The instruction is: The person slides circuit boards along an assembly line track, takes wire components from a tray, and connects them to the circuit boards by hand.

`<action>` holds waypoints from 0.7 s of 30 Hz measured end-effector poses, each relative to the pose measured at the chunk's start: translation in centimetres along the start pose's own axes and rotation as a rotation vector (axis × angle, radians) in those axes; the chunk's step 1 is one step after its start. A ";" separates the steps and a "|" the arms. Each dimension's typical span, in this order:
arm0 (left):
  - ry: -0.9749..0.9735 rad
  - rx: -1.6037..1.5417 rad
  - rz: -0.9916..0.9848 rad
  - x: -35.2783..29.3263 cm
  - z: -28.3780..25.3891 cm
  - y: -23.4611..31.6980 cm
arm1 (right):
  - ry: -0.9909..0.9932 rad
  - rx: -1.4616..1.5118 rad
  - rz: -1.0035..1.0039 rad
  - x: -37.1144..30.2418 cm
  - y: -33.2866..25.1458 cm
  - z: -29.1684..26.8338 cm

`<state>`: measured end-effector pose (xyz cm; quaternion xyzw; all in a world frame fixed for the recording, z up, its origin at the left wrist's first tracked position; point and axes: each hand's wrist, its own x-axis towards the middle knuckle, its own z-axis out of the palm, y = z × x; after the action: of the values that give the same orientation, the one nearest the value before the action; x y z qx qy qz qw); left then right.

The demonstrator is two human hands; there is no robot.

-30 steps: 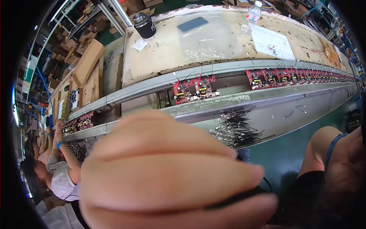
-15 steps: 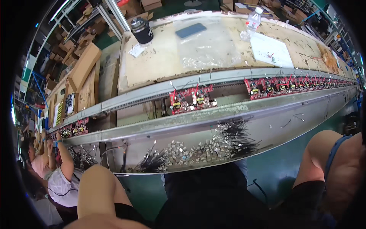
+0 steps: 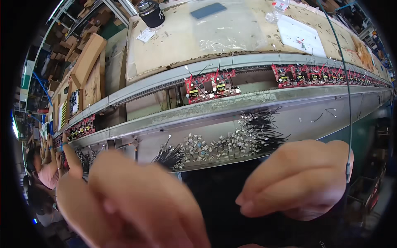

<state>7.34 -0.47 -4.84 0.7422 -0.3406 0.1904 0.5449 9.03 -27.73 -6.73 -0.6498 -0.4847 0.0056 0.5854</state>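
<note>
My left hand point(image 3: 140, 198) is raised close to the camera at the lower left. It looks loosely curled, but blur and its own back hide the fingertips. At the lower right my right hand point(image 3: 295, 180) is closed, thumb and fingers pressed together; whatever may be between them is hidden. Beyond both hands lies a metal trough point(image 3: 306, 122) with a pile of small silvery connectors point(image 3: 206, 148) and bundles of black leads point(image 3: 264, 130). Two red circuit boards point(image 3: 211, 86) sit side by side on the rail line behind it. Neither hand touches these.
More red boards point(image 3: 326, 75) line the rail to the right. A thin cord point(image 3: 346, 82) hangs down beside my right hand. On the far table are a black cup point(image 3: 151, 14), a blue-grey flat pad point(image 3: 209, 10), a white sheet point(image 3: 301, 35) and a bottle point(image 3: 278, 9). Co-workers point(image 3: 47, 173) sit at left.
Both hands have come up from near my lap to in front of the camera and closer together. The view has tilted lower, and a cord now hangs at the right.
</note>
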 end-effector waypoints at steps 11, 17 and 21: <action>0.065 -0.091 -0.092 2.1 4.8 -1.1 | -0.405 0.652 0.003 1.2 0.9 1.0; 0.054 -0.233 -0.141 0.2 2.6 2.3 | -0.536 0.984 0.024 -0.7 -0.7 -1.8; 0.078 -0.225 -0.044 -0.2 0.3 2.1 | -0.748 1.114 -0.057 0.6 -0.6 -0.4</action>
<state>5.66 -1.05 -3.62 0.6758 -0.3222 0.1677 0.6414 9.16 -27.78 -5.79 -0.1918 -0.5967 0.4640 0.6259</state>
